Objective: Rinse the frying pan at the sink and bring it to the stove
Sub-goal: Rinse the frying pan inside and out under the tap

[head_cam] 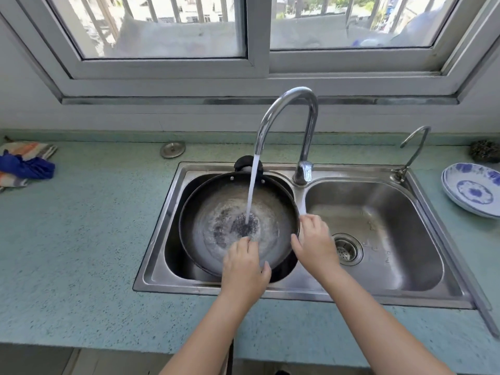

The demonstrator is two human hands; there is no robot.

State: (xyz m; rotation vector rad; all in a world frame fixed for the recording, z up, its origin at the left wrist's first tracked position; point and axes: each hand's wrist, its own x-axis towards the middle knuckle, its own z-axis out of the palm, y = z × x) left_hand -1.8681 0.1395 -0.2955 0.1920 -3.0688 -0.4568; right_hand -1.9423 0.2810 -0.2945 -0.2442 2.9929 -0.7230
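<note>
We hold the frying pan tilted in the left basin of the sink. Our left hand clamps the near rim, thumb outside; our right hand pinches the right rim. Water from the faucet lands just beyond the left fingertips. Rotate the pan so the stream sweeps all residue.

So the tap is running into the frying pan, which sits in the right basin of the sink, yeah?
Not quite. In the head view the frying pan sits in the left basin of the sink, not the right. The tap is indeed running into it.
</note>
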